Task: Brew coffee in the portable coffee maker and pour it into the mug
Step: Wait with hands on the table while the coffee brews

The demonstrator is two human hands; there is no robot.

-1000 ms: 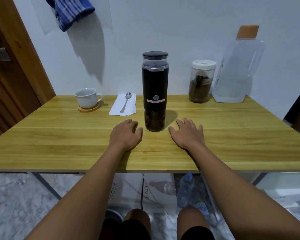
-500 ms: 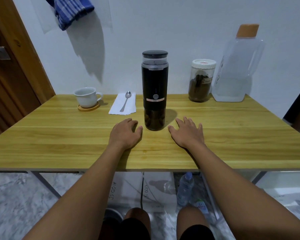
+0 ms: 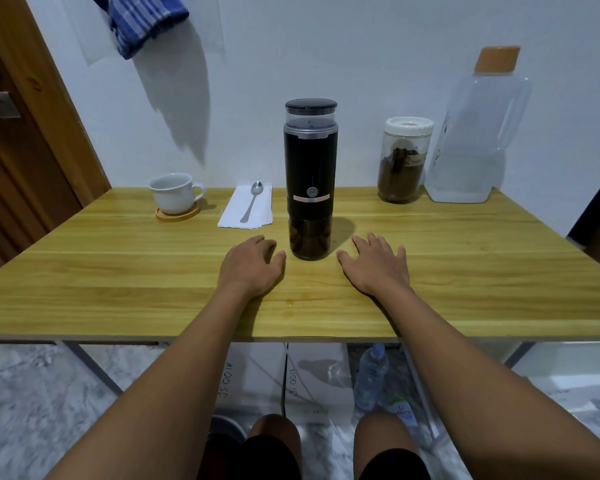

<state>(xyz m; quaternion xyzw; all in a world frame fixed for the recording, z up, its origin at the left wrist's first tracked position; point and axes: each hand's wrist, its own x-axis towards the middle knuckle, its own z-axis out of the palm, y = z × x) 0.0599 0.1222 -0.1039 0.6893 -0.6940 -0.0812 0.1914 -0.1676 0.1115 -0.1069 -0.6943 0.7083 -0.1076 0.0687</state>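
A tall black portable coffee maker (image 3: 310,174) stands upright in the middle of the wooden table (image 3: 118,271); its clear bottom cup looks dark with liquid. My left hand (image 3: 252,266) lies palm down on the table just left of its base, not touching it. My right hand (image 3: 374,266) lies flat just right of the base, fingers apart. Neither hand holds anything. A white mug (image 3: 174,194) sits on a round wooden coaster (image 3: 177,214) at the back left.
A spoon (image 3: 252,204) lies on a white napkin (image 3: 246,214) between mug and coffee maker. A jar of coffee grounds (image 3: 404,161) and a large clear water jug (image 3: 478,133) stand at the back right by the wall. Boxes and bottles sit under the table.
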